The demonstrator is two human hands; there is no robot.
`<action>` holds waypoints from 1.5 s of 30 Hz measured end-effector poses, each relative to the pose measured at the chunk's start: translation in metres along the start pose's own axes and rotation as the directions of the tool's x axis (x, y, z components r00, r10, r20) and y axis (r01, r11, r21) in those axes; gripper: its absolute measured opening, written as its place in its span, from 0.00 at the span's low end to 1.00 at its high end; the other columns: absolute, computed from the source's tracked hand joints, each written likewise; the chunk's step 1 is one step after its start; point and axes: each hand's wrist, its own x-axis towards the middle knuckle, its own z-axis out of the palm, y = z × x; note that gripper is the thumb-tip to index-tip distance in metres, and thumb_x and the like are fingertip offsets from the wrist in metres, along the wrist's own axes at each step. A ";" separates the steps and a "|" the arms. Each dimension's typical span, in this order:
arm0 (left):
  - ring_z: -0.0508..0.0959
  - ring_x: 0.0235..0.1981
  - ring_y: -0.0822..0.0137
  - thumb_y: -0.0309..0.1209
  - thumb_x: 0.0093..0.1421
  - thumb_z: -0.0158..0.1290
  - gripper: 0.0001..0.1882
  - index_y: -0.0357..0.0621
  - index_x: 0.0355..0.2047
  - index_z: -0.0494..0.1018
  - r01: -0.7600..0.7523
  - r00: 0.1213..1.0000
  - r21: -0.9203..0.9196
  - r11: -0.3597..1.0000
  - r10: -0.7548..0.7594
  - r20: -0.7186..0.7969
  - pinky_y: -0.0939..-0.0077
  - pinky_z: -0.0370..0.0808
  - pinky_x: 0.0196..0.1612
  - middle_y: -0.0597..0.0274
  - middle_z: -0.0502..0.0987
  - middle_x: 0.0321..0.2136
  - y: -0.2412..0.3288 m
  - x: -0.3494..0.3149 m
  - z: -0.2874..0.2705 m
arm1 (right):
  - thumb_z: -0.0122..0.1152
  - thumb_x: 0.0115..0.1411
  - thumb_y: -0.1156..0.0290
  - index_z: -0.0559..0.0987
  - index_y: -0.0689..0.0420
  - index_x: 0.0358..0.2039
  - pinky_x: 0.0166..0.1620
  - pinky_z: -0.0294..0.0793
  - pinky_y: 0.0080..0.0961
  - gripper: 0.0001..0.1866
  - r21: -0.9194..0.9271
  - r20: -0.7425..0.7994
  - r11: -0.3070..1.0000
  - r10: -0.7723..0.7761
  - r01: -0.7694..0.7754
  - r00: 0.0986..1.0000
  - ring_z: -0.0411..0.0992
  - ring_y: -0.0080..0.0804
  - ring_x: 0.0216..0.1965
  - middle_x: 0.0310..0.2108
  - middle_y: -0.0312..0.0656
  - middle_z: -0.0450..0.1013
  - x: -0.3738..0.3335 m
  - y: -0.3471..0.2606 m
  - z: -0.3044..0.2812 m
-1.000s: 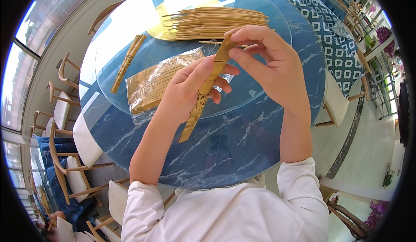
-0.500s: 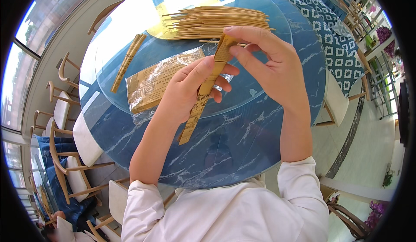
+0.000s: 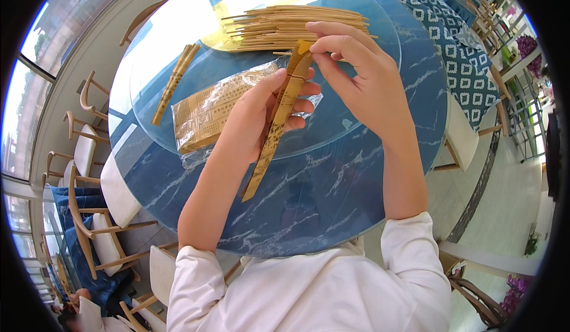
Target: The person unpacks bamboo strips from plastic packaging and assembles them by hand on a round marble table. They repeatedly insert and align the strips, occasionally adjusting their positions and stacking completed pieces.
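Observation:
A long, narrow brown paper chopstick sleeve (image 3: 276,127) with dark printed patterns slants over the near part of the table. My left hand (image 3: 261,109) is closed round its upper half, thumb on top and fingers curled behind. At the sleeve's top end, a yellowish folded flap (image 3: 304,47) stands out. The thumb and index finger of my right hand (image 3: 362,76) pinch this flap at its right edge, the other fingers bent above. Whether chopsticks are inside the sleeve cannot be seen. Behind my left hand lies a clear plastic bag (image 3: 211,115) of flat brown printed sleeves.
A heap of loose wooden chopsticks (image 3: 297,26) lies beyond my hands on the round glass turntable (image 3: 142,121). Several rolled or filled sleeves (image 3: 175,85) lie at left. The table is blue with white marbling (image 3: 332,213). Wooden chairs (image 3: 101,231) stand to the left.
The sleeve's upper end has shifted slightly left, and its top flap now shows more openly. My right hand has moved a little up and left, its fingers now at the flap's edge.

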 end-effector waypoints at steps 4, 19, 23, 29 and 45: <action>0.81 0.37 0.74 0.46 0.78 0.45 0.25 0.38 0.59 0.76 0.004 0.994 0.161 0.987 0.013 -0.107 0.80 0.80 0.34 0.56 0.83 0.47 -0.002 0.007 -0.014 | 0.62 0.70 0.78 0.80 0.57 0.48 0.49 0.80 0.22 0.07 0.072 -0.056 0.997 -0.004 0.009 0.998 0.80 0.26 0.48 0.54 0.42 0.82 0.001 0.001 -0.002; 0.71 0.68 0.52 0.51 0.71 0.56 0.33 0.45 0.69 0.69 -0.168 0.847 0.986 0.010 0.513 0.139 0.59 0.77 0.60 0.49 0.72 0.67 -0.013 0.022 -0.084 | 0.65 0.68 0.76 0.81 0.55 0.44 0.46 0.80 0.24 0.06 0.180 -0.186 0.982 0.086 -0.052 0.979 0.79 0.26 0.45 0.50 0.36 0.82 -0.013 0.021 -0.007; 0.77 0.60 0.59 0.52 0.69 0.61 0.40 0.42 0.71 0.63 -0.364 0.914 0.711 0.602 0.376 0.150 0.68 0.80 0.50 0.51 0.75 0.60 -0.032 -0.005 -0.011 | 0.66 0.67 0.77 0.81 0.56 0.45 0.46 0.80 0.24 0.07 0.145 -0.220 0.989 0.070 -0.038 0.973 0.79 0.27 0.45 0.50 0.36 0.82 -0.016 0.023 0.002; 0.79 0.33 0.77 0.43 0.72 0.60 0.30 0.37 0.66 0.67 -0.009 0.999 0.627 0.779 -0.025 0.045 0.81 0.79 0.38 0.65 0.79 0.38 -0.034 -0.002 -0.020 | 0.65 0.69 0.75 0.82 0.56 0.44 0.47 0.78 0.21 0.05 0.378 -0.060 0.875 0.350 -0.303 0.935 0.78 0.23 0.44 0.44 0.34 0.83 -0.050 0.040 0.001; 0.84 0.41 0.60 0.32 0.72 0.55 0.15 0.44 0.56 0.79 -0.100 0.995 0.990 -0.104 0.015 0.102 0.65 0.81 0.47 0.59 0.82 0.39 0.007 -0.010 -0.062 | 0.64 0.70 0.73 0.83 0.57 0.42 0.48 0.76 0.19 0.04 0.316 0.194 0.682 0.633 -0.659 0.749 0.77 0.19 0.44 0.41 0.33 0.81 -0.101 0.098 -0.012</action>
